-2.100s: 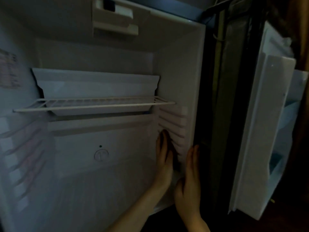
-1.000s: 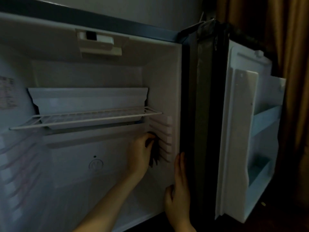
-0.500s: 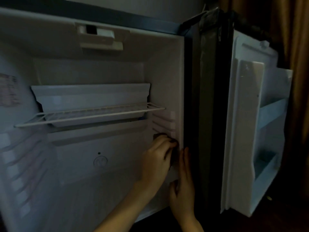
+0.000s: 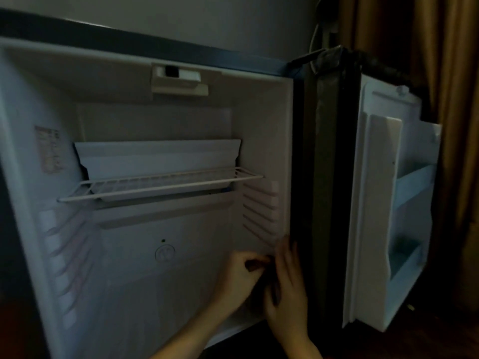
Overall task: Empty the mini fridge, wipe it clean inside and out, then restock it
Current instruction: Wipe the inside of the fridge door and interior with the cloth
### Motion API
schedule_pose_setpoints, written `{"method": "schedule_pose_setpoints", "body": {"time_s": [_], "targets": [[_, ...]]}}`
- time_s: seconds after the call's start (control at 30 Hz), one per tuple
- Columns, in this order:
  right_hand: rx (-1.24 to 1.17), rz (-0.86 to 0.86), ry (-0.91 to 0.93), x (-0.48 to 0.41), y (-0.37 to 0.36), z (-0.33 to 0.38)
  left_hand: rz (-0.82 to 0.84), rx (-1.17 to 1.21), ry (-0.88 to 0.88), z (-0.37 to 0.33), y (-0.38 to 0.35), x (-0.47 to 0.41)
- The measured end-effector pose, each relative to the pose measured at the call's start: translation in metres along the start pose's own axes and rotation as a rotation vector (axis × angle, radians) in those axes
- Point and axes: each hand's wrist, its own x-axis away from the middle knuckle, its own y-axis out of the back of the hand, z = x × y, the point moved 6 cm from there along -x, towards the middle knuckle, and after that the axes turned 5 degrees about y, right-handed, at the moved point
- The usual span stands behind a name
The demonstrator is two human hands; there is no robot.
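At the lower right of the open mini fridge (image 4: pixel 261 141), a small dark object (image 4: pixel 255 265) is pinched in the curled fingers of the left hand (image 4: pixel 241 275) and held against the inner side wall; what it is cannot be made out. The right hand (image 4: pixel 287 294) is laid flat, fingers straight, along that wall's front edge, just beside the left. A printed label (image 4: pixel 49 150) is seen on the left inner wall, its writing too blurred to be read. Both forearms are cut off by the lower edge.
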Motion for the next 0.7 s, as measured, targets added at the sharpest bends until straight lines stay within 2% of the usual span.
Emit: {"method": "schedule_pose_setpoints", "body": {"time_s": [0.07,0.13,0.23,0.3,0.4,0.47,0.53,0.63,0.7], "targets": [[0.096,0.112,0.137,0.003,-0.008,0.016,-0.124,0.234,0.242,0.014,0.015,0.007],[0.106,0.226,0.179,0.002,-0.012,0.027,-0.215,0.483,0.371,0.014,0.026,0.016],[0.001,0.261,0.107,-0.014,0.0,0.032,-0.125,0.696,0.412,-0.004,0.028,0.024],[0.018,0.215,0.16,-0.032,0.017,0.037,-0.046,0.717,0.358,-0.026,0.031,0.022],[0.203,0.096,0.331,-0.074,0.049,0.056,0.026,0.59,0.142,-0.065,0.046,0.013],[0.429,0.01,0.492,-0.106,0.067,0.069,0.031,0.489,-0.015,-0.084,0.056,0.012],[0.7,-0.012,0.625,-0.134,0.074,0.076,-0.12,0.199,-0.228,-0.098,0.074,0.018],[0.897,0.143,0.67,-0.157,0.069,0.069,-0.391,-0.351,-0.562,-0.116,0.093,0.031],[0.897,0.218,0.678,-0.15,0.062,0.062,-0.475,-0.682,-0.583,-0.118,0.101,0.03]]}}
